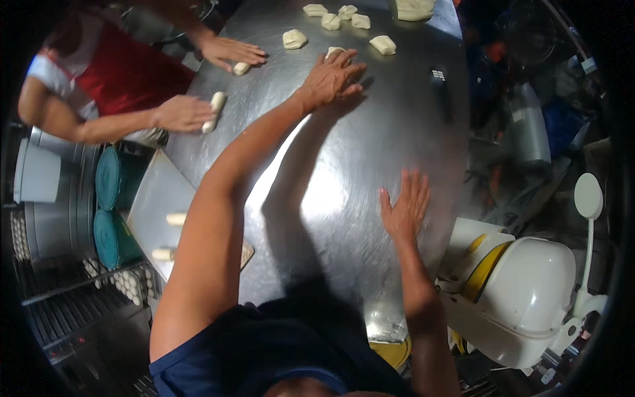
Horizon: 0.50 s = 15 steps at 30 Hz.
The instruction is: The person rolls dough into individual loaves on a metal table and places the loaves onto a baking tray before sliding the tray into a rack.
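My left hand (331,79) reaches to the far part of the steel table (357,145), its fingers curved over a pale dough piece (334,51), partly hidden beneath them. My right hand (405,202) lies open, fingers stretched, on the steel surface at the right. Several more dough pieces (294,39) sit beyond and around my left hand, with a larger dough mass (413,8) at the far right corner.
A co-worker in a red apron (132,66) works at the left, hands (185,112) on dough rolls (213,112). A tray with rolls (149,198), teal lidded buckets (109,238) and eggs (129,284) are left. A white machine (529,291) stands right of the table.
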Each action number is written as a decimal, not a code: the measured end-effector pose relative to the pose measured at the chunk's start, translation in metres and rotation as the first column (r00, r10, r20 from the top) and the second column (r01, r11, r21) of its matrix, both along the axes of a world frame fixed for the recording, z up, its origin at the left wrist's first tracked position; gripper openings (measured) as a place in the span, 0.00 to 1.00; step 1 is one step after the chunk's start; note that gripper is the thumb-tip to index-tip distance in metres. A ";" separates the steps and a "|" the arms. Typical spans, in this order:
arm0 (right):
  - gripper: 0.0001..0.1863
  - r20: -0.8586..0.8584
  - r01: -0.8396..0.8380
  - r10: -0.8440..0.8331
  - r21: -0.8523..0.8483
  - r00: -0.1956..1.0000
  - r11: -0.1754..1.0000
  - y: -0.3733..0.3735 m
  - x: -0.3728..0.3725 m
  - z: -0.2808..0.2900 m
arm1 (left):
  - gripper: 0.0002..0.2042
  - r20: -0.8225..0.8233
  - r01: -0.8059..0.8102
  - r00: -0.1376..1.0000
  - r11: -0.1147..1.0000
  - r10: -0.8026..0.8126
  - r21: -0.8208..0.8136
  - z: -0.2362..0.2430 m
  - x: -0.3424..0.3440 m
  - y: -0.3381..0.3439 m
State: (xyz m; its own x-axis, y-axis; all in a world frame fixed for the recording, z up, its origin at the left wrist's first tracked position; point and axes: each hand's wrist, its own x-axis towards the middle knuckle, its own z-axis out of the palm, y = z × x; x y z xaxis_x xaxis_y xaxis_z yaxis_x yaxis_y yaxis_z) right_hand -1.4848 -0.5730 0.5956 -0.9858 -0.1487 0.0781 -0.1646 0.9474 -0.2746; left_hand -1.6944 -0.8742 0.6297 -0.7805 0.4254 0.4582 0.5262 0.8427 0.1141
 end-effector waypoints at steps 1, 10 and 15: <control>0.40 0.000 0.005 -0.005 -0.002 1.000 1.000 -0.001 0.001 -0.001 | 0.23 -0.058 -0.099 0.994 0.991 0.094 -0.085 -0.005 -0.019 -0.004; 0.40 -0.210 -0.063 0.050 -0.056 0.977 0.996 0.013 0.005 -0.008 | 0.29 0.321 -0.401 0.862 0.915 0.393 -0.045 0.014 -0.118 -0.018; 0.40 0.000 0.009 -0.009 0.010 1.000 1.000 -0.009 0.004 0.020 | 0.37 0.091 -0.545 0.800 0.780 0.594 -0.307 0.006 -0.131 -0.181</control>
